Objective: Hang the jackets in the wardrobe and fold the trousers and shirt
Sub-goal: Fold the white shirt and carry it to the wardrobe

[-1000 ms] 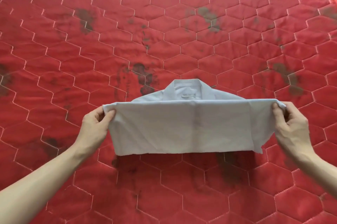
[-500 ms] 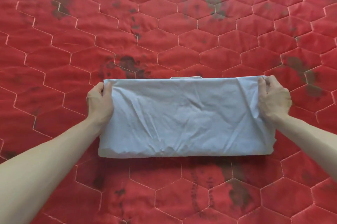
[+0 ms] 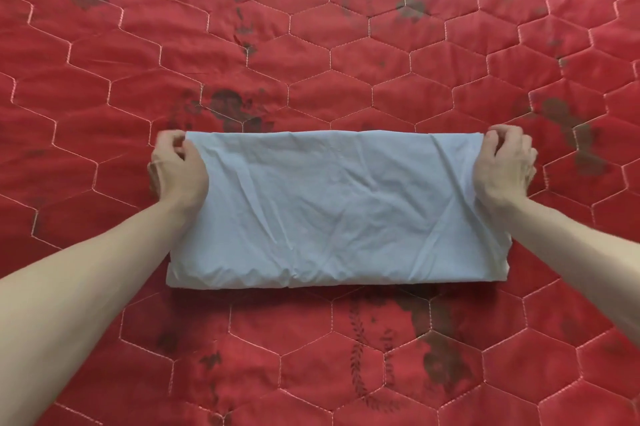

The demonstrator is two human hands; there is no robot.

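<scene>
While shirt point(image 3: 332, 210) lies folded, left hand point(image 3: 178, 169), right hand point(image 3: 504, 165) pinch corners.

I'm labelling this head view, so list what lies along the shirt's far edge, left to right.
Red quilted mattress → left hand → folded light-blue shirt → right hand → mattress again.

forearms cut off at edges | left hand point(image 3: 178, 171) fingers point(image 3: 166, 141) blurred
</scene>
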